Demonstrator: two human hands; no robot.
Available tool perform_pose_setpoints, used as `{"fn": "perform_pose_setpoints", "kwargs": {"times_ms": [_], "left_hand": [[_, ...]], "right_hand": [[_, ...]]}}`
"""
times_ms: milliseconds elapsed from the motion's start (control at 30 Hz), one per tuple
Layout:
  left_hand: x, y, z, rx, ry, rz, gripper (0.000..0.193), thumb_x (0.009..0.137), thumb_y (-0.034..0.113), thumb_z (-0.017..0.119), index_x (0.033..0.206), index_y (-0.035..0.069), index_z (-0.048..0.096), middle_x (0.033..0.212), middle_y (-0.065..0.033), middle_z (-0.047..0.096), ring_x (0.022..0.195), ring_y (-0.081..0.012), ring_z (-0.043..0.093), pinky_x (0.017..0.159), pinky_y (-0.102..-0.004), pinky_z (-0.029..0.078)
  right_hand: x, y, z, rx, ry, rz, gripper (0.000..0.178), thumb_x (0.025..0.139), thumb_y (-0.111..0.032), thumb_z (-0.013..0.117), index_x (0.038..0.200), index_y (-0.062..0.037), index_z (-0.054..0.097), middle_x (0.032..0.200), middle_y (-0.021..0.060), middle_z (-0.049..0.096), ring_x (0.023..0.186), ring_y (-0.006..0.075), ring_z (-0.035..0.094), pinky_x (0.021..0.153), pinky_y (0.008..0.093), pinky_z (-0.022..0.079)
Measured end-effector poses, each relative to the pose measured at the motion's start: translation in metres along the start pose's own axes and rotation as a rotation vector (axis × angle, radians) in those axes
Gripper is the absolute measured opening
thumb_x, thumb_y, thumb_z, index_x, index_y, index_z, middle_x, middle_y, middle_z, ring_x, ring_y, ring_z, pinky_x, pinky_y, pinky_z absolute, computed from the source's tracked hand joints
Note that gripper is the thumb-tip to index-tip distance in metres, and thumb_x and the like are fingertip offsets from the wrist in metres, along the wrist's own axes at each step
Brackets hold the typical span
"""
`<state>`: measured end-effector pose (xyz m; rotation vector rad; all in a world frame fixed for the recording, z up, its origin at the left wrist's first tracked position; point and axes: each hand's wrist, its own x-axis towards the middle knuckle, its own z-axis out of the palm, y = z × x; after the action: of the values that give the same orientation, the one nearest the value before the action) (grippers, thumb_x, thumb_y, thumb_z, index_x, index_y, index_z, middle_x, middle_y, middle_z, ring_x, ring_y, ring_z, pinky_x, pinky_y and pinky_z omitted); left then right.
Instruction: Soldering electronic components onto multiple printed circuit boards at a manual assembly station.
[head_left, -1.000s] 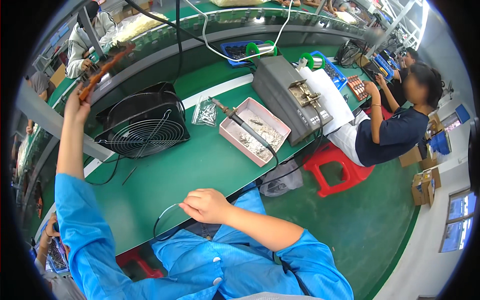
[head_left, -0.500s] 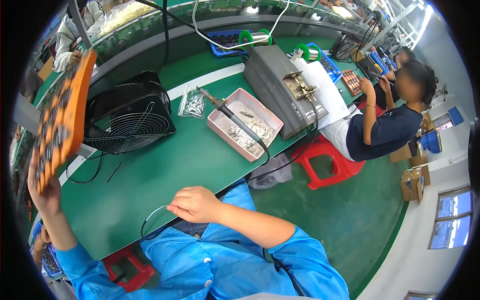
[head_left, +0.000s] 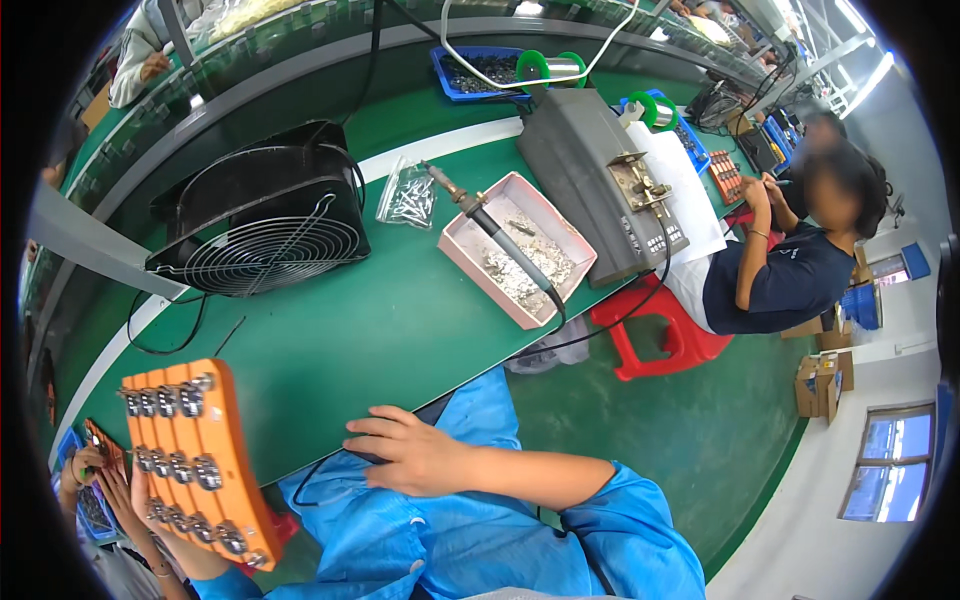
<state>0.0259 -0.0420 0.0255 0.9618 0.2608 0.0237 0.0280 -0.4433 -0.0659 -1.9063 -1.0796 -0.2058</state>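
My left hand holds an orange tray by its left side, tilted at the table's near left edge. Rows of round, shiny metal parts sit in the tray; most of this hand's fingers are behind it. My right hand is at the front edge of the table, above my lap, with its fingers apart. A thin black cable runs beside it, and something dark shows under its fingers, too hidden to name. A soldering iron lies across a pink box holding silvery scraps.
A black fan with a wire guard stands on the green table. Beside it lie a clear bag of small metal pieces and a grey soldering unit. Solder spools are behind. Co-workers sit right and lower left.
The orange tray has come down from raised at the left to the near table edge, its parts now facing me. My right hand's pinch on the cable end has opened, fingers spread.
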Motion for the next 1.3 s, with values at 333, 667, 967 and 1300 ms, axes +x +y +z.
{"fn": "perform_pose_setpoints", "kwargs": {"times_ms": [333,667,967,1300], "left_hand": [[0.016,-0.075,0.021,0.067,-0.246,-0.195,0.054,0.103,0.02,0.051,0.149,-0.006,0.039,0.141,-0.0226,0.057,0.124,-0.0312,0.063,0.105,-0.0446,0.053],[0.025,-0.114,0.071,0.16,-0.228,-0.197,0.059,0.103,0.019,0.058,0.151,-0.007,0.035,0.145,-0.0201,0.055,0.129,-0.0267,0.06,0.107,-0.0395,0.051],[0.021,-0.125,0.078,0.101,-0.166,-0.203,0.059,0.106,0.019,0.057,0.154,-0.003,0.033,0.146,-0.0156,0.056,0.13,-0.0215,0.059,0.106,-0.036,0.052],[0.015,-0.134,0.071,0.305,-0.109,-0.119,0.065,0.106,0.017,0.055,0.16,-0.003,0.022,0.149,-0.0196,0.052,0.137,-0.0261,0.052,0.113,-0.0395,0.043]], "right_hand": [[-0.06,0.016,0.021,-0.283,0.01,0.059,0.015,0.087,-0.02,0.073,0.097,-0.0095,0.071,0.153,0.0141,0.051,0.147,0.0318,0.041,0.123,0.0511,0.028],[-0.087,0.045,0.058,-0.541,0.176,-0.043,0.021,0.083,-0.021,0.072,0.103,-0.0189,0.076,0.13,-0.0004,0.066,0.134,0.0221,0.053,0.127,0.0482,0.017],[-0.094,0.047,0.066,-0.583,0.227,-0.025,0.025,0.081,-0.026,0.081,0.105,-0.0207,0.077,0.143,0.0023,0.058,0.141,0.0244,0.042,0.12,0.0478,0.028],[-0.097,0.057,0.065,-0.581,0.166,-0.096,0.022,0.082,-0.026,0.079,0.101,-0.0175,0.081,0.159,0.0118,0.036,0.152,0.0341,0.024,0.122,0.0508,0.026]]}}
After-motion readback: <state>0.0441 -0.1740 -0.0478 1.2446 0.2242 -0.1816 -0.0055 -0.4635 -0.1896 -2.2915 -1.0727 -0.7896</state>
